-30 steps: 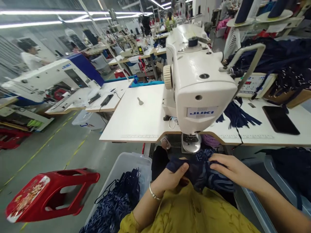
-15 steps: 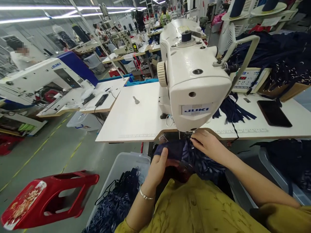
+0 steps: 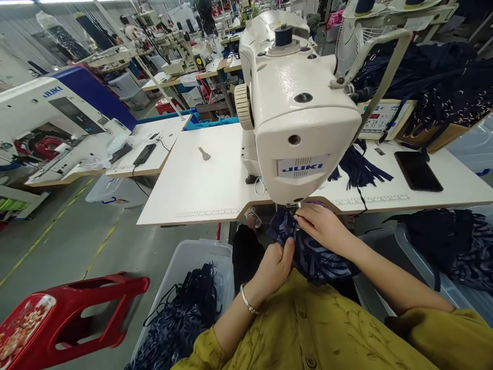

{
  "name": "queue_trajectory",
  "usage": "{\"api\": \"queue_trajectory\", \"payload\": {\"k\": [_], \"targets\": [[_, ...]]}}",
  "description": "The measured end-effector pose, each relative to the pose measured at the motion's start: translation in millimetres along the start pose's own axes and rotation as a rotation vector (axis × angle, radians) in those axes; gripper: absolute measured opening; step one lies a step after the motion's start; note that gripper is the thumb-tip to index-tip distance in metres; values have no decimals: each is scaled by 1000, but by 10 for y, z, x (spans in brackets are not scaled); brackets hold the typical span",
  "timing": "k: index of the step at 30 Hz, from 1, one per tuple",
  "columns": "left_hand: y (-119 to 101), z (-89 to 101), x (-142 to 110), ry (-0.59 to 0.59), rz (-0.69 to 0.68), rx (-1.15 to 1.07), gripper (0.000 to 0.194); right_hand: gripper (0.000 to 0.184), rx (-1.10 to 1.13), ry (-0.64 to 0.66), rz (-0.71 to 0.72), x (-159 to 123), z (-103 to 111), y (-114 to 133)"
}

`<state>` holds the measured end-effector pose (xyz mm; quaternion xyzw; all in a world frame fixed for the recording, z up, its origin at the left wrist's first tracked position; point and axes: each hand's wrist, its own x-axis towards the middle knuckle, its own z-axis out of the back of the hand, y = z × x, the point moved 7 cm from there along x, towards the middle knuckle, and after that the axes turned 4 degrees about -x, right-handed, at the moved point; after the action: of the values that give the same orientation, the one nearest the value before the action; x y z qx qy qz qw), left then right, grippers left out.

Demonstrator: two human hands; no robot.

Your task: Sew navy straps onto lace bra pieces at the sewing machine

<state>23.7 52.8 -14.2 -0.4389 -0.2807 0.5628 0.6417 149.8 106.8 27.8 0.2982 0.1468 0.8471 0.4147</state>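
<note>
Navy cloth (image 3: 321, 259) in left hand (image 3: 274, 267); translucent bin (image 3: 204, 251) holds navy pile (image 3: 181, 318).

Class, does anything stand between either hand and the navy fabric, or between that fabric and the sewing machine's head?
Nothing visible does. The left hand and right hand both touch the navy fabric directly, and its far end reaches beneath the sewing machine's head. Contact at the needle is unclear.
</note>
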Motion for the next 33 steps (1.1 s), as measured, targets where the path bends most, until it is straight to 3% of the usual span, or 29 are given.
{"api": "queue_trajectory", "payload": {"k": [3,5,9,10,11,14,16,22,27,33], "targets": [[-43,-6,-81,107,-46,105,57,13,141,-42,-188,-9,-32,-177],[-86,84,-125,81,-154,267,56,11,289,-82,-306,-39,-89,-294],[-289,464,-188,-343,-464,634,33,15,595,-118,-436,-84,-228,-389],[-358,484,-194,-391,-556,719,26,16,657,-121,-462,-86,-252,-392],[-422,449,-185,-378,-654,806,26,18,717,-119,-487,-84,-275,-391],[-507,184,-104,-132,-837,1023,48,20,866,-111,-544,-65,-314,-388],[-505,80,-36,-52,-802,1070,50,20,909,-115,-558,-51,-306,-408],[-433,40,15,-88,-623,1010,51,14,691,-128,-476,-6,-180,-527],[-420,86,22,-109,-572,975,54,15,472,-144,-405,54,-163,-556],[-448,95,27,-141,-565,970,53,18,382,-139,-386,97,-164,-536]]}}
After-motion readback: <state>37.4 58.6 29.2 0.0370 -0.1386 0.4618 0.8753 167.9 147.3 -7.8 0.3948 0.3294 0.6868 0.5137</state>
